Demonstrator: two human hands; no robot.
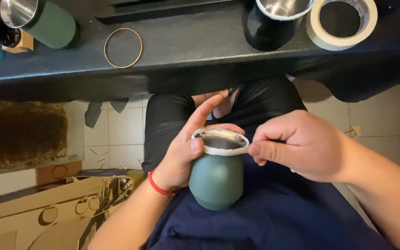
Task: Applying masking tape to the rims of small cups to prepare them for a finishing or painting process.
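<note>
A green cup (216,178) is held over the lap, below the edge of the dark desk (186,51). It is clamped by the left hand (186,148), thumb pressed on the strip of masking tape (221,147) wrapped round its rim. The tape's free end is pinched by the right hand (302,146), closed at the rim's right side. The tape could well wrinkle or lift if tension is lost, and the smooth cup could slip from the one-handed grip. A tape roll (341,23) lies on the desk.

Single head-worn view, straight down and close over the lap, dark table edge (186,51) along the top
</note>
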